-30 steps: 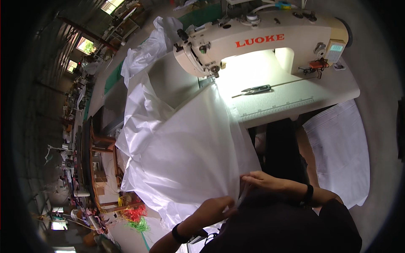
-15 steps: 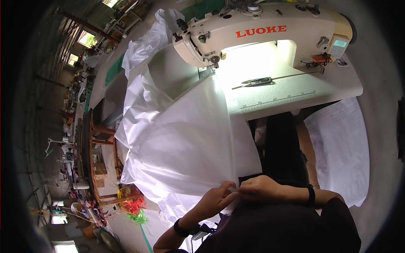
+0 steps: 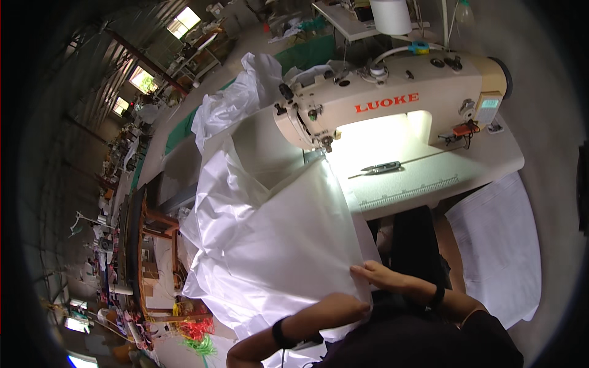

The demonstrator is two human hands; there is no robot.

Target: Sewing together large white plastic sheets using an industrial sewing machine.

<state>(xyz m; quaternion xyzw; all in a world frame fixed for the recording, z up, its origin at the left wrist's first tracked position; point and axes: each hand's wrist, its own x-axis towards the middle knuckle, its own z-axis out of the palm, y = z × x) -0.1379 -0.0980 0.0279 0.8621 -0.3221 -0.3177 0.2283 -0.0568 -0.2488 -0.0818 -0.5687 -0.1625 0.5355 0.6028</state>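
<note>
A large sheet of white fabric point(image 3: 276, 239) runs from under the needle of a cream sewing machine point(image 3: 392, 98) down across the table's front edge to my lap. My right hand point(image 3: 375, 275) pinches the fabric's near right edge. My left hand point(image 3: 340, 306) lies just left of it, fingers closed on the same lower edge. A dark band circles each wrist. Both hands are close together, well below the machine.
Small snips point(image 3: 381, 166) lie on the lit white table point(image 3: 429, 178) under the machine arm. More white fabric point(image 3: 236, 101) is heaped behind the machine. A white cloth piece point(image 3: 500, 245) hangs at the right. A wooden rack point(image 3: 147, 257) with bright threads stands at the left.
The view has swung so the machine sits lower and nearer the middle. My hands have stayed together on the fabric's lower edge, shifting slightly right.
</note>
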